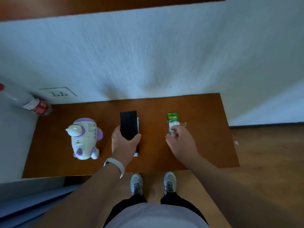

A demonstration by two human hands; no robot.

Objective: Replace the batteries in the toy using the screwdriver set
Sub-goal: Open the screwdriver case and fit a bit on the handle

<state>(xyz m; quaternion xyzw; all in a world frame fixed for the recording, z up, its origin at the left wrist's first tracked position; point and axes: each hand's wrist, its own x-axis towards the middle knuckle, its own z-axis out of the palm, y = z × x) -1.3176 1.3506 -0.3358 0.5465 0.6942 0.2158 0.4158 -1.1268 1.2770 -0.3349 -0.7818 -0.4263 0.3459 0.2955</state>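
Note:
A white and purple animal-shaped toy (84,139) stands on the left part of the brown table (205,129). In the middle lies a black screwdriver set case (128,124), and my left hand (124,142) grips its near end, lifting a black lid off a pale base under it. To the right lies a green-topped battery blister pack (172,120). My right hand (181,142) rests on its near end, fingers curled, pinching the clear plastic.
A plastic bottle with a red label (35,106) lies at the table's back left corner next to a wall socket (58,93). A white wall stands behind the table. Wooden floor lies to the right; my feet are at the front edge.

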